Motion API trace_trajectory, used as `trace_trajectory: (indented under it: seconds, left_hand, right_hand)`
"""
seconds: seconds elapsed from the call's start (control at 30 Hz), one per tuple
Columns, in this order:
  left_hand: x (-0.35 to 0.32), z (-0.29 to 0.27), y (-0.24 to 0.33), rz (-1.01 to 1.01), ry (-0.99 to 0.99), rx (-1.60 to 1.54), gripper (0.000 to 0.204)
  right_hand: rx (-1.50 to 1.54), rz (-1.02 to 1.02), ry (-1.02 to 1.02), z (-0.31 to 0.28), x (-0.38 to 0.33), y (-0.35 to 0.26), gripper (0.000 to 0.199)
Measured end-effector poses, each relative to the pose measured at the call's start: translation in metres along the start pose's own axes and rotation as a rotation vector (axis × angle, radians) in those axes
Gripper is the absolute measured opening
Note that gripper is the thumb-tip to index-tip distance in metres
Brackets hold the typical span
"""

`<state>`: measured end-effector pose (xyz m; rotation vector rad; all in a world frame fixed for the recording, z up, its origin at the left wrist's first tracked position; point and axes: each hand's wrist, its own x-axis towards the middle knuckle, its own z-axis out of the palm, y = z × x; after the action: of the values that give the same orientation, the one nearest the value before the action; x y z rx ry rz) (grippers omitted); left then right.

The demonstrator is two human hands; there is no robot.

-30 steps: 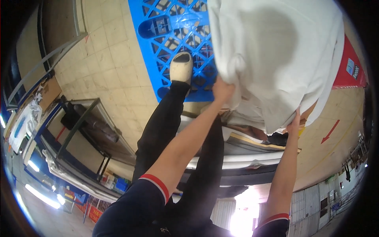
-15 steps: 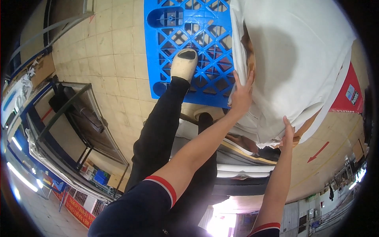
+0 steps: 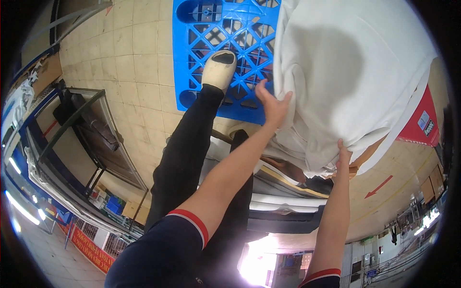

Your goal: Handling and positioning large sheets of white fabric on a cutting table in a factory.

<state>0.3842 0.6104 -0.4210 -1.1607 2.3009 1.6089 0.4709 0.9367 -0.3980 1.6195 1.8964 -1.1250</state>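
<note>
A big white sack (image 3: 350, 72) fills the upper right of the view. My left hand (image 3: 272, 104) presses flat against its left side, fingers spread on the cloth. At the sack's lower edge my right hand (image 3: 342, 158) grips the fabric. Under the sack lies a blue plastic pallet (image 3: 201, 43) on the tiled floor. My leg in black trousers stretches forward and my pale shoe (image 3: 219, 69) stands on the pallet's near part.
A metal-framed trolley (image 3: 91, 139) stands at the left. A red box (image 3: 420, 126) sits at the right beside the sack. A red arrow (image 3: 379, 186) is painted on the floor. White and dark flat items (image 3: 283, 201) lie below the sack.
The sack has shifted right and up in the view. My left hand slid up along its side and opened flat. My right hand stayed at the lower edge.
</note>
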Motion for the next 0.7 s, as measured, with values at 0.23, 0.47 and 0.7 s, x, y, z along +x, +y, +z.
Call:
trace_trajectory:
  seconds: [0.23,0.47,0.7]
  left_hand:
    - [0.032,-0.005,-0.032,-0.445,-0.662,-0.259,0.081]
    - [0.052,-0.079,0.001,-0.152,-0.573,0.54,0.051]
    - [0.005,-0.185,0.144,0.221,-0.653,0.458,0.048]
  right_hand:
    - [0.027,-0.123,0.002,-0.008,0.013,0.018,0.085]
    - [0.387,0.31,-0.531,0.004,-0.074,-0.044,0.057]
    - [0.6,0.194,-0.627,0.005,-0.217,-0.131,0.055]
